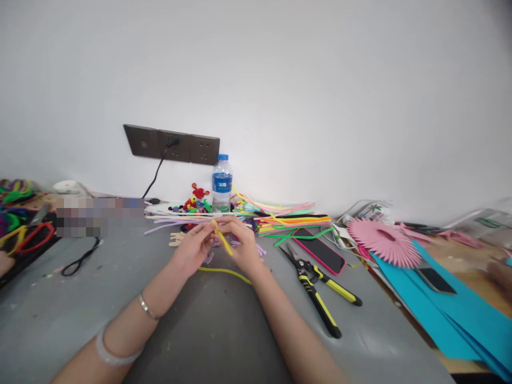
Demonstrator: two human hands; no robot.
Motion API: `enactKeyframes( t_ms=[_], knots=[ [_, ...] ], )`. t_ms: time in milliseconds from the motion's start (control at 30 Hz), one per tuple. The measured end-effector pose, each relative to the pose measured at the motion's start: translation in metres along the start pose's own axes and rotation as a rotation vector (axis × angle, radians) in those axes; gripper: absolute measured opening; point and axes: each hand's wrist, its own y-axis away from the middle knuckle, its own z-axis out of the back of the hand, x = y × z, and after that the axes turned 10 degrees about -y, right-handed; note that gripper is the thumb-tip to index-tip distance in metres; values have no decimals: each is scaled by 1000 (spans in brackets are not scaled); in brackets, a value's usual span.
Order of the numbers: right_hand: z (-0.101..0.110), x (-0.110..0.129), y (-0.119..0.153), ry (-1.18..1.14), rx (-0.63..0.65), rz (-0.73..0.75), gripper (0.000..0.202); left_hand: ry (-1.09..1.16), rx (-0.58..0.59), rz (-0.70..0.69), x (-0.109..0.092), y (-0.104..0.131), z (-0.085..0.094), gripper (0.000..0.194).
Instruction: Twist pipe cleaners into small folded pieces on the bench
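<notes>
Between both hands, above the grey table (192, 330), is a yellow pipe cleaner (225, 245) with a bent upper end. My left hand (194, 245) pinches it near that bend. On the other side my right hand (242, 242) has its fingers closed around the same piece, whose lower end sticks out below the fingertips. Another yellow pipe cleaner length (224, 271) lies on the table under my wrists; whether it joins the held piece is hidden. Small lilac pieces (260, 249) and beige pieces (175, 239) lie behind my hands.
Yellow-handled pruning shears (316, 282) lie open at right, by a pink-cased phone (320, 250). Bundles of pipe cleaners (296, 221) and a water bottle (222, 184) stand near the wall. Further right are a pink paper fan (384, 242) and blue sheets (452, 314); scissors (36, 237) are left.
</notes>
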Motion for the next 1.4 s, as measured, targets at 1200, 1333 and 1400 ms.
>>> enactKeyframes(
  t_ms=[1200, 1333, 1400],
  knots=[
    [22, 5, -8, -529, 83, -462, 25, -389, 381, 276, -9, 1, 16, 34],
    [15, 3, -7, -392, -22, -352, 19, -263, 312, 248, -7, -3, 18, 32],
    [12, 1, -5, -316, -47, -291, 15, -215, 280, 223, -6, -4, 17, 31]
  ],
)
